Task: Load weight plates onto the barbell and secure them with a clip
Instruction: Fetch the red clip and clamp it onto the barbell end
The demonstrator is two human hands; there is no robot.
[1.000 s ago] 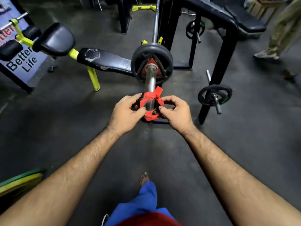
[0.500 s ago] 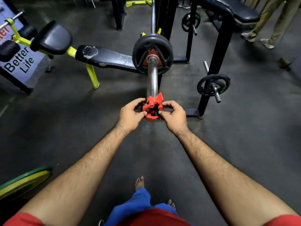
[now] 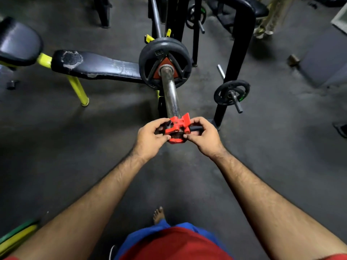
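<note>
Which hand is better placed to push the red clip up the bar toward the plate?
Marginally the right hand: it grips the red plastic clip on the side with its raised lever. The left hand pinches the opposite side, steadying it on the steel barbell sleeve, short of the black weight plate.

A worn black bench [image 3: 97, 66] with yellow legs [image 3: 78, 91] stood at ten o'clock. A small plate on a storage peg [image 3: 231, 92] hung at two o'clock. Yellow and green discs [image 3: 16, 235] lay at seven o'clock.
</note>
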